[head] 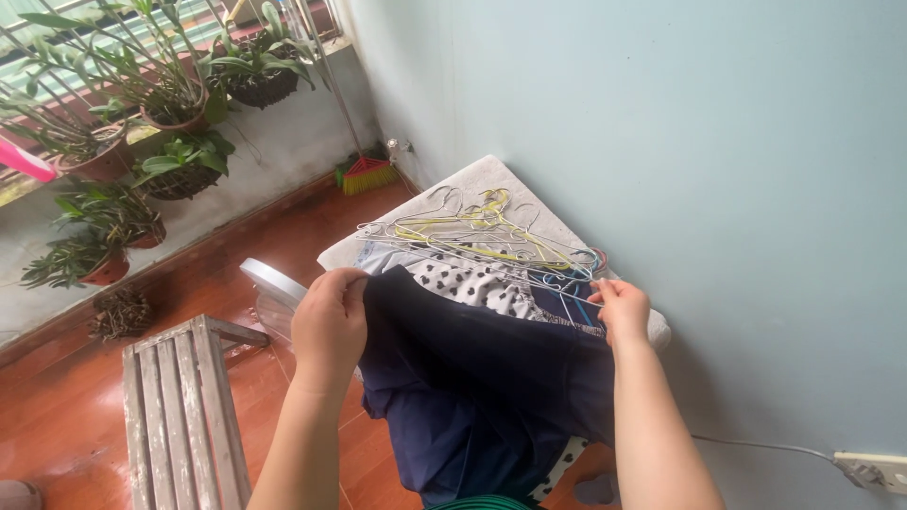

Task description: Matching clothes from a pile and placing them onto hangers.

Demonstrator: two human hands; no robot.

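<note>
Left hand (328, 321) and right hand (624, 310), both pinched shut on navy garment (472, 378) top edge, frame centre. Cloth looks soft, light, limp; best held at hem corners.

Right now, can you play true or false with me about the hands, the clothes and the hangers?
1. Both hands grip the dark navy blue cloth garment. True: the left hand and right hand pinch its top edge.
2. The tangled thin wire hangers lie on the floor. False: they rest on the clothes pile on the white padded surface.
3. The weathered grey wooden slatted bench stands to the left. True.
4. The potted green plants are by the right hand. False: they line the far left wall.
5. The broom with red and green bristles leans in the corner. True.
</note>
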